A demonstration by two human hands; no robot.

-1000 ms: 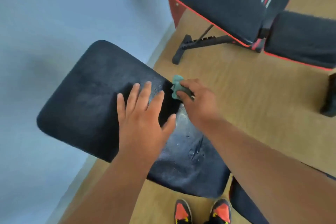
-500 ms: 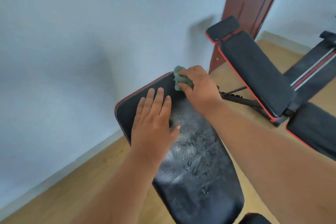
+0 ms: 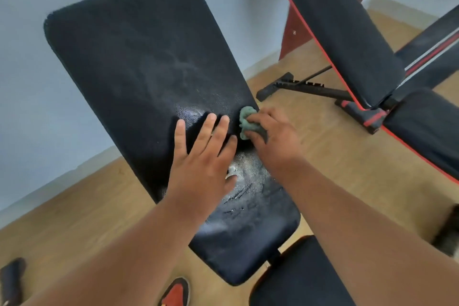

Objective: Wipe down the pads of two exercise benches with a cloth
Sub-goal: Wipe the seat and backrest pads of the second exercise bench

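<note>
**A:** ok so where's the cloth (image 3: 246,122) in this shot? all i can pick out is a little green lump.

**B:** yep that's it. It's bunched up in the right hand (image 3: 273,139), fingers curled round it, pressed onto the right edge of the near backrest pad (image 3: 139,57), roughly halfway along it. Only the crumpled front end pokes out past the fingertips.

**A:** and the left hand (image 3: 201,164)?

**B:** flat on the same pad, just beside the cloth on its left. Fingers spread, palm down, nothing in it. The two hands are close but not touching.

**A:** pad looks wet?

**B:** shiny streaks and droplets on the black surface under and below the hands; further up it's duller, with a faint hazy smear. The seat pad (image 3: 298,278) of that bench shows at the bottom edge.

**A:** room?

**B:** light wood floor (image 3: 74,218), pale blue-grey wall (image 3: 37,107) right behind the pad. The second bench (image 3: 347,37) sits off to the right, well apart: black pads with red trim, black frame on the floor, a reddish-brown door (image 3: 298,30) behind it. A red and black shoe (image 3: 176,293) peeks in at the bottom.

**A:** arms?

**B:** both forearms bare, coming in from the bottom corners and converging on the pad.
</note>
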